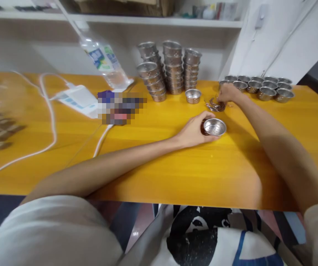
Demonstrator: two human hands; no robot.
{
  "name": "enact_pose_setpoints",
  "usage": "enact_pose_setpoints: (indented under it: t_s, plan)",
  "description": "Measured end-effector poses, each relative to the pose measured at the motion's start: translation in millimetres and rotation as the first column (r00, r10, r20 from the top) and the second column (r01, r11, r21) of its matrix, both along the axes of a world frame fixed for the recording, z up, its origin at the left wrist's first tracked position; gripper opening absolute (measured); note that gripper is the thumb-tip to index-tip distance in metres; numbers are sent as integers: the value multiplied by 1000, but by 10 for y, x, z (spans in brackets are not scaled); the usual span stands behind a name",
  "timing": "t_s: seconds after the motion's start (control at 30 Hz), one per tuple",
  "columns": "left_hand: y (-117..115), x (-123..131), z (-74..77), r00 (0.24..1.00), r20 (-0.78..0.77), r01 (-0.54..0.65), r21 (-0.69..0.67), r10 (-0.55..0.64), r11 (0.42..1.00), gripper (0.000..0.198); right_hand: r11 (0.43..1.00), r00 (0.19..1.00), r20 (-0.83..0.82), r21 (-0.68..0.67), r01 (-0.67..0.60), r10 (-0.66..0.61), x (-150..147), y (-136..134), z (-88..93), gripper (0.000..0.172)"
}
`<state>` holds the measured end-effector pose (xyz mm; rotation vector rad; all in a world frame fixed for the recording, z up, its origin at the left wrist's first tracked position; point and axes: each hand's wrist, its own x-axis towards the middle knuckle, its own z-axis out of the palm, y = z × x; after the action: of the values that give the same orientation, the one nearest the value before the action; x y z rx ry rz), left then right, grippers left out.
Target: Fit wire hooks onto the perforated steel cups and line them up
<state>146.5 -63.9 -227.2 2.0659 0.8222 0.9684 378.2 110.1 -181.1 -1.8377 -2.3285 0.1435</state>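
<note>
My left hand point(194, 130) is wrapped round a small perforated metal cup point(214, 127), holding it with its open top up over the table. Farther back, my right hand point(227, 92) has its fingers closed and pointing down at a small pile of curved metal pieces point(215, 105). Whatever lies between those fingertips is hidden. A single metal cup point(193, 96) stands just left of the pile.
Stacks of perforated metal cups point(172, 68) rise at the back. Rows of single cups point(266, 92) stand at the back right. A tilted plastic bottle point(105, 61), a white device point(78, 100) and white cables point(51, 118) occupy the left of the yellow table point(159, 177).
</note>
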Motion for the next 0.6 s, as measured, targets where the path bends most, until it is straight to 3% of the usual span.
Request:
enact_pose_setpoints:
  t_s: [0.13, 0.3, 0.47, 0.6]
  plan:
    - [2, 3, -51, 987, 75, 151, -80, -145, 985, 75, 991, 996, 35, -110, 80, -77, 32, -19, 106, 21]
    - [72, -67, -97, 977, 120, 196, -153, -178, 969, 82, 976, 994, -38, -195, 92, -101, 33, -194, 306, 6]
    - [54, -79, -107, 974, 145, 196, -180, -171, 964, 81, 977, 986, -96, -177, 118, -136, 18, -324, 510, 10]
    - [40, -69, -105, 979, 126, 183, -196, -160, 963, 88, 995, 977, -211, -105, 1, -23, 62, -575, 846, 10]
